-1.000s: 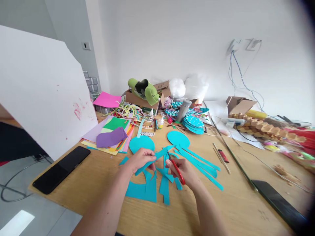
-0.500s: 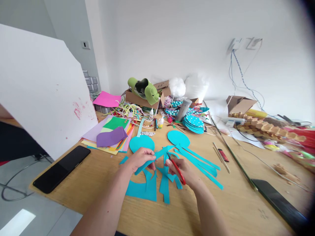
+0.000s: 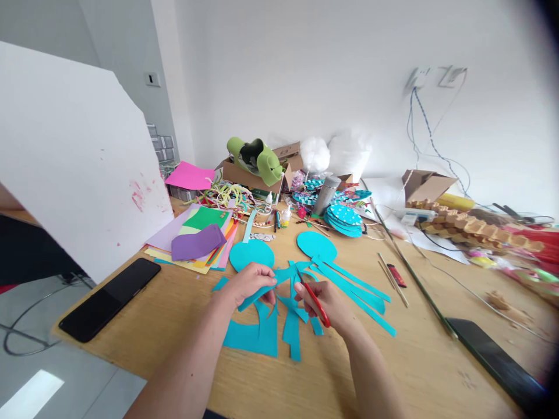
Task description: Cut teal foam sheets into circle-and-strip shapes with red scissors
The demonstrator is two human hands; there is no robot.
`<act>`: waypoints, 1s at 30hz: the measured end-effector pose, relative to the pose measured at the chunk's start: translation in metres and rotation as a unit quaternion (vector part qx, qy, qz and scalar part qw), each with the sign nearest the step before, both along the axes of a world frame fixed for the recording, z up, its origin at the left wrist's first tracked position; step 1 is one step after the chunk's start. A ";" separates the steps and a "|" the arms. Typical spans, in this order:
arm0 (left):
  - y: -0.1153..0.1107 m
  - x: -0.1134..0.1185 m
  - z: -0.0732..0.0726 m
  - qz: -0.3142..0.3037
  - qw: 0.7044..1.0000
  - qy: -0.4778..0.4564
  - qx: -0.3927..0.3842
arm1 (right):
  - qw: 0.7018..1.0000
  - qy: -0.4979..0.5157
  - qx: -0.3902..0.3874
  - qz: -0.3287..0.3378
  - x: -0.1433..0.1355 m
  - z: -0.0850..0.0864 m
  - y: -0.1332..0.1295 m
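Barely shifted, two hands (image 3: 251, 282) cut one teal strip (image 3: 273, 283) with scissors (image 3: 315, 302).

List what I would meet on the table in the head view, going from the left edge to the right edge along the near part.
black phone → left hand holding a teal paper strip → right hand with red-handled scissors → red lighter → dark tablet
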State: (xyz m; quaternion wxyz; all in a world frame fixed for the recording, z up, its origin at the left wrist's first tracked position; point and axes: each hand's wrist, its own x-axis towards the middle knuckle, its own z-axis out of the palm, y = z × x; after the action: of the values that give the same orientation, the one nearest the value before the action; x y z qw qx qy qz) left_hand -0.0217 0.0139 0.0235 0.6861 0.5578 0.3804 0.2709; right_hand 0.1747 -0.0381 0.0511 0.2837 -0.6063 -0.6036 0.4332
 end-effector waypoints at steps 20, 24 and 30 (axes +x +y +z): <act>0.001 -0.002 0.001 -0.009 1.000 -0.001 -0.010 | 0.999 -0.019 -0.023 -0.038 0.002 -0.002 0.000; 0.000 -0.003 0.003 -0.011 1.000 0.000 -0.008 | 0.999 -0.020 -0.025 -0.039 0.004 -0.004 0.000; -0.001 -0.003 0.006 0.020 0.999 -0.041 -0.027 | 0.994 0.024 -0.004 -0.103 0.006 -0.007 0.005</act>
State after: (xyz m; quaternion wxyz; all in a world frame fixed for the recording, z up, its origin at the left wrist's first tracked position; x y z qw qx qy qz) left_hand -0.0242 0.0126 0.0299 0.7103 0.5195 0.3707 0.2969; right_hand 0.1812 -0.0335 0.0441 0.3384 -0.6560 -0.5290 0.4187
